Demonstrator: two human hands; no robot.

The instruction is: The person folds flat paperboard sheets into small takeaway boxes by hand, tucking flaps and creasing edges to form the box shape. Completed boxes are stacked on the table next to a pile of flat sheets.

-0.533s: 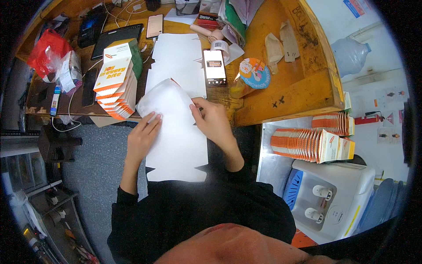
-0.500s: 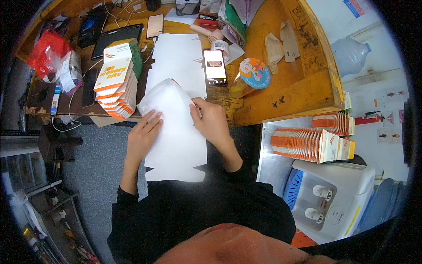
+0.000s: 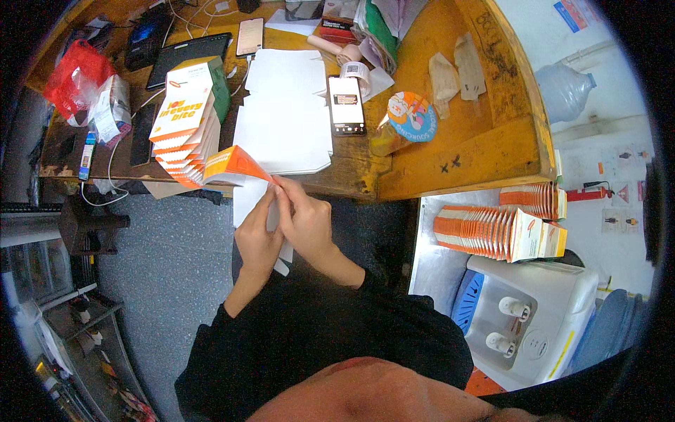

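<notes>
Both hands pinch the edge of a cardboard box blank (image 3: 242, 164), orange on its printed side and white inside. My left hand (image 3: 259, 238) grips it from the left, its fingers closed. Against it, my right hand (image 3: 304, 216) pinches the same corner between thumb and fingers. The blank hangs in front of the desk's near edge, and part of it is hidden behind my hands. Just beyond lies a stack of flat white blanks (image 3: 281, 133). To the left, several folded orange-and-white cartons (image 3: 186, 119) stand nested in a pile.
A lit phone (image 3: 346, 105) lies right of the blanks, near a round sticker (image 3: 410, 117) and a paper roll (image 3: 355, 76). A red plastic bag (image 3: 79, 81) sits far left. More nested cartons (image 3: 478, 228) rest on a metal surface beside a water dispenser (image 3: 534, 316).
A blank has come off the white stack toward me, and its orange side now shows. My hands have moved closer together and pinch it at one corner.
</notes>
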